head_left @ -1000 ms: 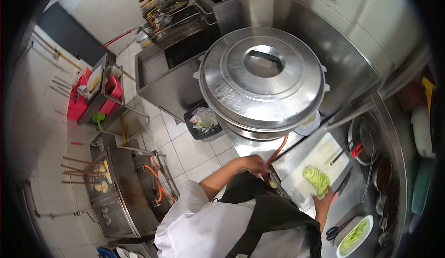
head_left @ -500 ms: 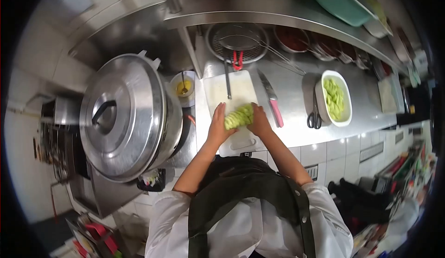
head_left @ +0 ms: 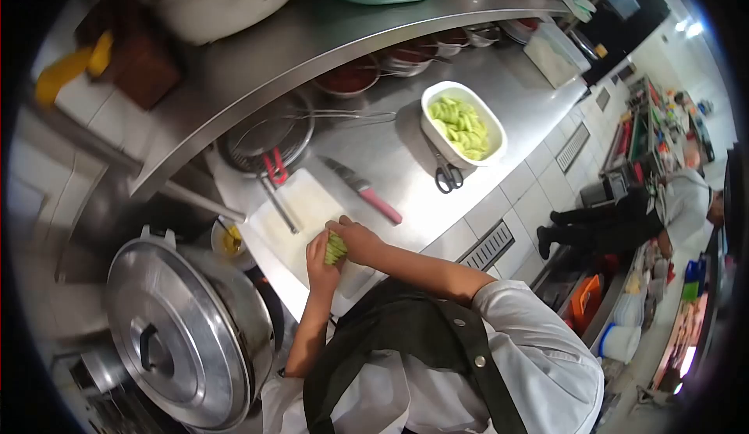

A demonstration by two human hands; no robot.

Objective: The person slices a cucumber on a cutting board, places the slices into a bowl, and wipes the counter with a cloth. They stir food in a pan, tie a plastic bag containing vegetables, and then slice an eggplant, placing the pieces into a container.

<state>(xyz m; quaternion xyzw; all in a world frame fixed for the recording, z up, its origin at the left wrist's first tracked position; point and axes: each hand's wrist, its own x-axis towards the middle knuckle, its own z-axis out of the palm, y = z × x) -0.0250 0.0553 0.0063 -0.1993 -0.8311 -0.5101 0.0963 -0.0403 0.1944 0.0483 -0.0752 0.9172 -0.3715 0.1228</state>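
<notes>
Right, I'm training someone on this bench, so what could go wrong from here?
The green slices are held in a bunch between the left hand and right hand, so some might slip out. The pink-handled knife lies uncovered beside the cutting board; a sideways reach could brush it. The scissors lie right by the white tub and might get knocked.

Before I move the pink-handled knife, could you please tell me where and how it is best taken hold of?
The knife lies flat on the counter, its pink handle nearer the front edge and its blade pointing away. So it is probably best gripped by the middle of the handle, from above and from the front-edge side.
</notes>
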